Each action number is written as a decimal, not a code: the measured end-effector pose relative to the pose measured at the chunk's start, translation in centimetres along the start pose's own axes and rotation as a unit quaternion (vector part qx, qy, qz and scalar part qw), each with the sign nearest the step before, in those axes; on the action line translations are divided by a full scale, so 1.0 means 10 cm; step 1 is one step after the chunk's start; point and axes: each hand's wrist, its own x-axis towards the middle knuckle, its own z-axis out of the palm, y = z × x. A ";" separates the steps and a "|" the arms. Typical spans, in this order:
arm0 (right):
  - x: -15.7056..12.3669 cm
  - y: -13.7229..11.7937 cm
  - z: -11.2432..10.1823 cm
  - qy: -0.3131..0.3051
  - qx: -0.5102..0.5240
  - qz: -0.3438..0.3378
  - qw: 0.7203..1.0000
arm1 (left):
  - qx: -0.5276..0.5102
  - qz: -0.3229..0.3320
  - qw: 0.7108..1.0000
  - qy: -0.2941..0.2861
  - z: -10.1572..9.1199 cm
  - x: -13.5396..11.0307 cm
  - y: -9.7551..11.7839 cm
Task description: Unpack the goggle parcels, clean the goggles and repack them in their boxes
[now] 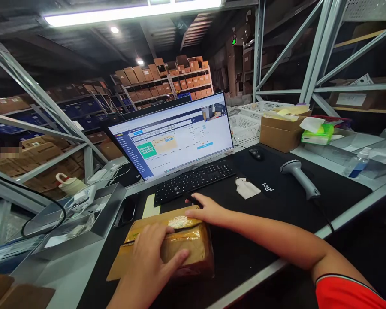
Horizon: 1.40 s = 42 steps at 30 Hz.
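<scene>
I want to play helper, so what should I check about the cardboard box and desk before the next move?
1. Left hand on the box: ok, spread over its top.
2. Right hand at the box: ok, touching near its far right corner.
3. What the dark item in the right hand is: cannot tell, mostly hidden.
4. Box top fully closed: not ok, a dark gap shows.
5. Scanner away from the box: ok, lying apart.
6. Monitor on: ok.

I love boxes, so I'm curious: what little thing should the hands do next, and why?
Perhaps the left hand should gently pry at the gap atop the box, since that hand lies across it and the right hand, touching the box too, could steady it.
</scene>
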 end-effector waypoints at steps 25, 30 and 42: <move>-0.29 -0.10 0.38 0.007 0.197 0.062 0.979 | 0.153 0.055 0.955 0.250 0.02 -0.33 0.29; -0.21 0.01 0.37 0.031 0.192 0.076 0.978 | 0.097 -0.027 0.994 -0.048 -0.03 0.18 0.55; -0.20 0.01 0.41 0.027 0.113 0.032 0.993 | 0.125 0.099 0.973 0.170 0.10 0.09 0.58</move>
